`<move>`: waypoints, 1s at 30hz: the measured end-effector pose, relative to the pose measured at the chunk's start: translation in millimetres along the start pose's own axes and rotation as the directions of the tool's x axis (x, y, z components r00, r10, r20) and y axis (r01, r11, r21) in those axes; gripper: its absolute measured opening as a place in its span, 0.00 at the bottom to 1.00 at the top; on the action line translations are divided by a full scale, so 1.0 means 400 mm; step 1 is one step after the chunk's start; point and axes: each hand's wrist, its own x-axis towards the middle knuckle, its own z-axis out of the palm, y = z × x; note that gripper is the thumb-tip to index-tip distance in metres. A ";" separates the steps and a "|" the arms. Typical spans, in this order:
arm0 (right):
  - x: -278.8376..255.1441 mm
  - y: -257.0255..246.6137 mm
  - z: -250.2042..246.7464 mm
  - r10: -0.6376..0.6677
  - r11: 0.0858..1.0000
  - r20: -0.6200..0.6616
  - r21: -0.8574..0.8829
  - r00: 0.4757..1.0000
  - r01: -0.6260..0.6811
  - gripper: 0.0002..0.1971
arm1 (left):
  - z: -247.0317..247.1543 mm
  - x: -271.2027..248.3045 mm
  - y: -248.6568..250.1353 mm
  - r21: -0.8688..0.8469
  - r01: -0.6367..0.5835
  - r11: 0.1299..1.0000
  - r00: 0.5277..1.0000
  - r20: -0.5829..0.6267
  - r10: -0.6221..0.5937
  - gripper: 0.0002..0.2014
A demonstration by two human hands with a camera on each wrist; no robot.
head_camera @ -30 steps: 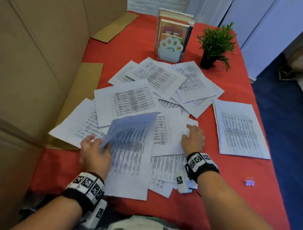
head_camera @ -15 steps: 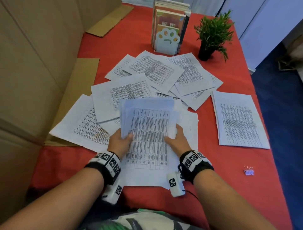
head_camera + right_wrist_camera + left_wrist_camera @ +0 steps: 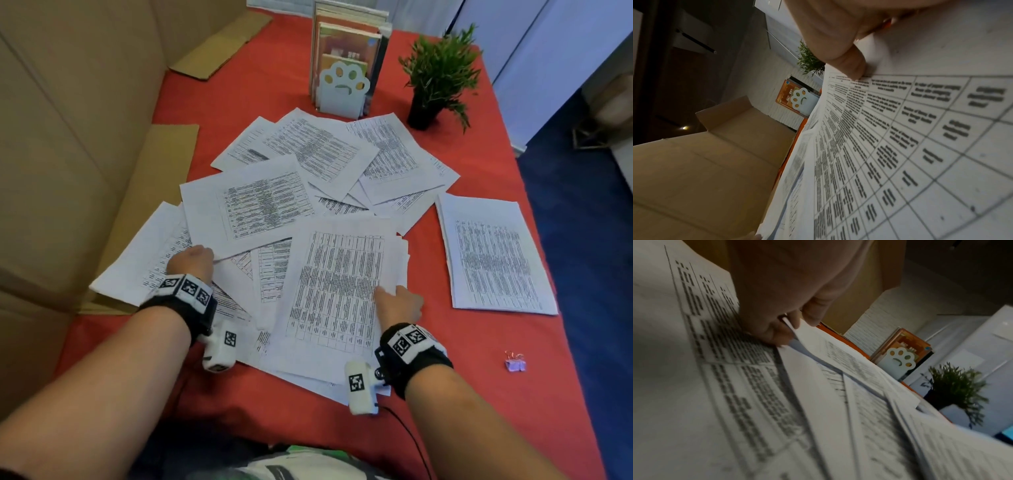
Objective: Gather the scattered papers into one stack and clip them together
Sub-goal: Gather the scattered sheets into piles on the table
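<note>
Printed sheets (image 3: 325, 150) lie scattered over the red table (image 3: 479, 394). My right hand (image 3: 399, 301) grips the right edge of a gathered stack (image 3: 342, 284) near the front, with its thumb (image 3: 851, 65) on the top sheet (image 3: 920, 129); the other fingers are hidden. My left hand (image 3: 193, 257) pinches the near corner of a sideways sheet (image 3: 246, 209) at the left. In the left wrist view the fingertips (image 3: 791, 324) close on that sheet's edge (image 3: 818, 340). A small purple binder clip (image 3: 514, 363) lies alone at the front right, apart from both hands.
A separate neat pile (image 3: 493, 260) lies at the right. A paw-shaped bookend with books (image 3: 344, 89) and a potted plant (image 3: 435, 78) stand at the back. Cardboard walls (image 3: 68, 137) close the left side. The table's right edge (image 3: 534, 219) drops to blue floor.
Both hands held the gathered stack in the middle half a second ago. My left hand has let go and moved left onto another sheet; the stack now lies lower, held by my right hand.
</note>
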 end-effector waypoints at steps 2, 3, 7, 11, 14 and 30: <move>-0.013 -0.009 0.005 0.012 0.999 -0.060 0.031 0.998 -0.010 0.24 | -0.007 -0.023 -0.009 0.020 -0.052 0.998 0.998 -0.033 0.053 0.11; -0.019 -0.013 0.006 0.014 0.999 -0.071 0.044 0.997 -0.011 0.23 | -0.009 -0.034 -0.021 0.005 -0.079 0.997 0.996 -0.031 0.079 0.08; -0.009 -0.029 0.006 -0.128 0.991 -0.014 0.031 0.992 0.129 0.18 | 0.001 -0.101 -0.088 -0.034 -0.110 0.993 0.983 0.142 0.113 0.10; 0.019 -0.052 -0.019 -0.253 0.965 0.151 -0.027 0.956 0.259 0.06 | 0.003 -0.198 -0.144 0.077 -0.075 0.994 0.890 0.455 0.032 0.08; 0.038 -0.059 -0.042 -0.273 0.962 0.148 0.012 0.951 0.274 0.03 | -0.013 -0.222 -0.115 0.107 -0.104 0.989 0.844 0.535 0.031 0.05; 0.023 -0.024 -0.034 -0.044 0.990 0.314 0.142 0.948 -0.001 0.16 | 0.019 -0.044 -0.042 0.503 -0.504 0.702 0.859 0.381 0.342 0.29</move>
